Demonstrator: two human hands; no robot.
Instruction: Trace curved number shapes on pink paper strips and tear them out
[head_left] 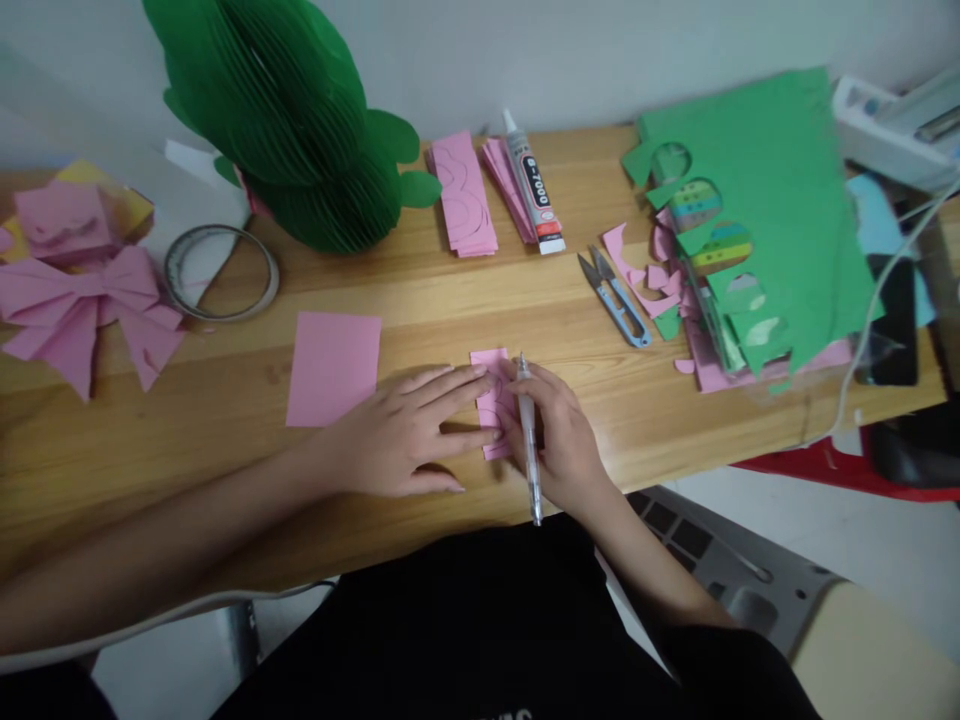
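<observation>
My left hand [409, 430] lies flat on the wooden table [225, 470], fingers stretched out and pressing the left edge of a small pink paper strip [491, 385]. My right hand [559, 435] is closed round a clear pen [527, 440], whose tip rests on the strip near its top. Curved lines are drawn on the strip. A pink paper rectangle [334, 367] lies just left of my left hand.
Green honeycomb paper cactus [292, 120] at the back left, tape roll [221, 272] and pink paper bow [82, 310] at the left. Stacks of pink strips [461, 195], a glue tube [534, 185], blue snips [615, 297] and green cut sheets [765, 210] with scraps to the right.
</observation>
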